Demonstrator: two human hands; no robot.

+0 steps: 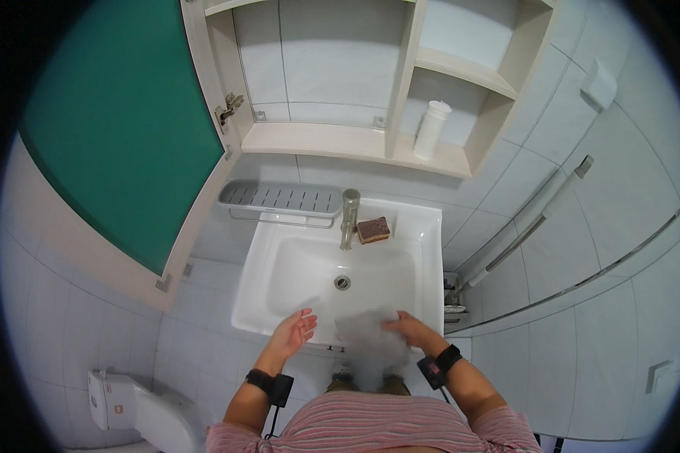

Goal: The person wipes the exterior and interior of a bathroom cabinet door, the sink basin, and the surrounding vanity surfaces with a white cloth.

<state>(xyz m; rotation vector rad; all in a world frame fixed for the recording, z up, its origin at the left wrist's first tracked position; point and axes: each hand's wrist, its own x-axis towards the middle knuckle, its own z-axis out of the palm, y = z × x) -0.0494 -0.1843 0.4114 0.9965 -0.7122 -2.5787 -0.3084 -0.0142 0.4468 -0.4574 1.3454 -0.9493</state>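
My right hand (pixel 412 330) grips a thin grey cloth (pixel 372 335) by its right side; the cloth hangs blurred over the front rim of the white sink (pixel 249 283). Left of the cloth is my left hand (pixel 296 333), palm turned up with fingers spread and nothing in it, at the sink's front left edge. A metal faucet (pixel 349 218) stands at the back of the sink. Beside it, on the right, lies a brown sponge (pixel 373 230) on the sink's back ledge.
A slotted grey shelf (pixel 283 197) is at the back left of the sink. Above is a wooden cabinet (pixel 311 139) with its green-backed door (pixel 124 130) swung wide at left, and a white roll (pixel 432 129) inside. A toilet (pixel 147 410) stands lower left; a mop-like pole (pixel 515 243) leans at right.
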